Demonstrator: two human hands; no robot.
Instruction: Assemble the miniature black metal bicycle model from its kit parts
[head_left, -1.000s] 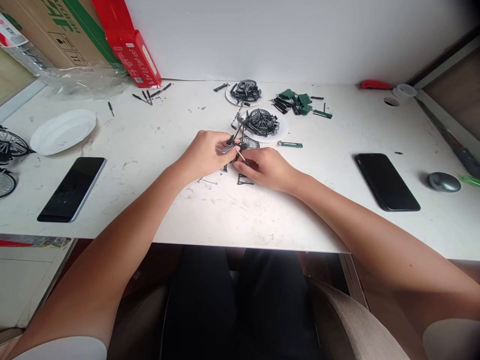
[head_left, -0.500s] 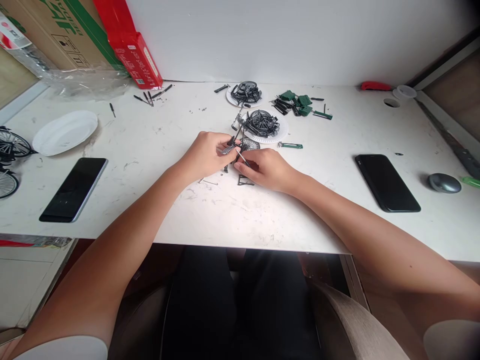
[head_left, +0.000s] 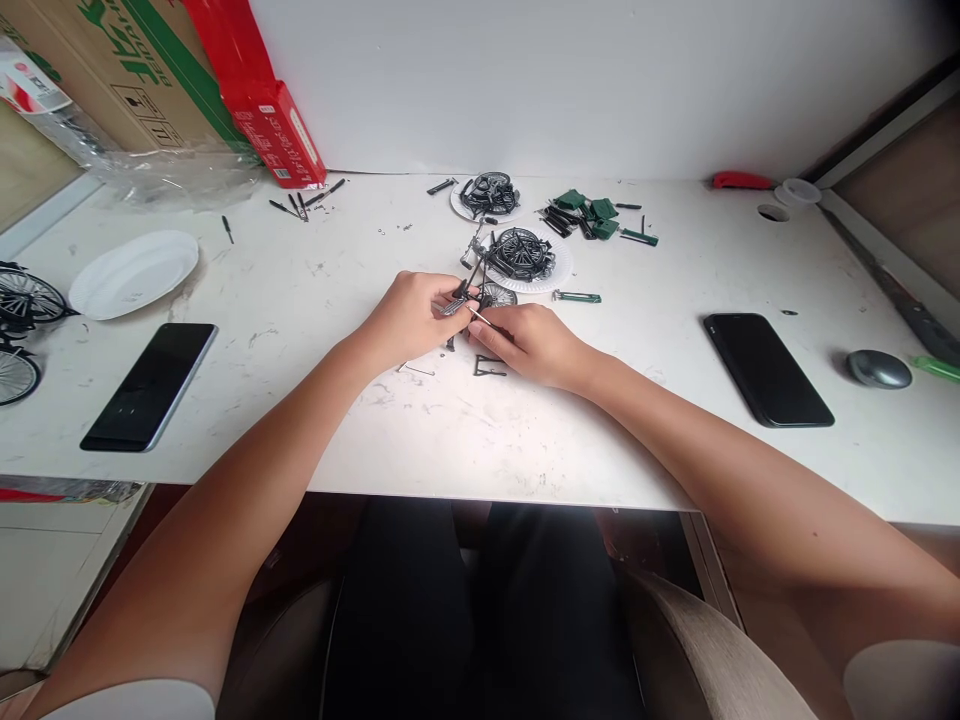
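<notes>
Model bicycle [head_left: 495, 294] between the hands [head_left: 411, 318]

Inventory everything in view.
Spoked miniature bicycle: one, black, centre
Thin tool: one, silver, centre
Round paper plates: two, white, back centre
Flat pieces: several, green/black, back right
Oval plate: one, white, left
Spoked wheels: two, black, left edge
Slab phones: two, black, left, right
Rounded object: one, grey, right
Printed carton: one, red, back left
Cardboard box: one, brown, back left
Plastic wrapping: some, clear, back left
Small bits: many, mixed, scattered
Flat table: one, white, centre
Boxy cabinet: one, white, lower left
Left grip: one, bare, on bicycle
Right grip: one, bare, on tool
Short sleeves: two, pale, corners
Trousered legs: two, black, below
</notes>
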